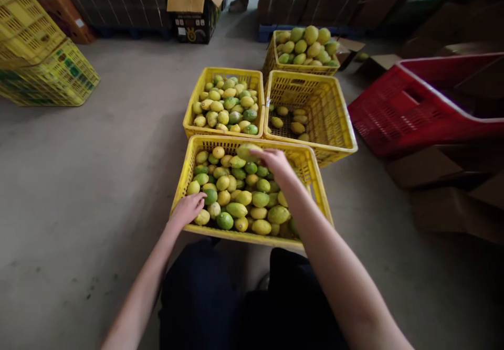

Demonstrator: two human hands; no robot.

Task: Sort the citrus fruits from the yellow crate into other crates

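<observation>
A yellow plastic crate [181,181] full of yellow and green lemons [244,199] stands on the floor right before my knees. My right hand [274,162] is stretched over its far edge, fingers closed on one pale green-yellow lemon [246,151]. My left hand [188,209] rests at the crate's near left corner, fingers curled over the lemons there, touching one. Behind it stand two more yellow crates: the left one [191,103] nearly full of lemons, the right one [331,114] with only a few at its bottom.
A fourth yellow crate [271,61] heaped with larger fruit stands further back. A red crate [397,111] lies tilted at the right, cardboard pieces [441,192] beside it. Stacked yellow crates [39,51] sit at the far left, cardboard boxes [195,9] along the back. Bare concrete floor [98,171] lies left.
</observation>
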